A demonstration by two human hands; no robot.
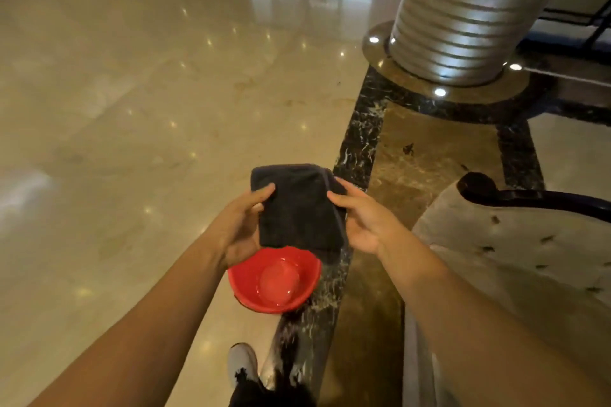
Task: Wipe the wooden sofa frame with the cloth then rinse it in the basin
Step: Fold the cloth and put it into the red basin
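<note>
A dark folded cloth (299, 205) is held flat in front of me, above the floor. My left hand (241, 225) grips its left edge and my right hand (360, 218) grips its right edge. Directly below the cloth a red basin (244, 277) with a little water stands on the floor. At the right is the sofa, with a beige tufted cushion (515, 248) and a dark curved wooden frame (529, 198) along its top.
A polished marble floor (132, 109) spreads to the left, with a dark marble band (360, 139) running through it. A ribbed silver column base (463, 26) stands at the back right. My shoe (243, 362) shows at the bottom.
</note>
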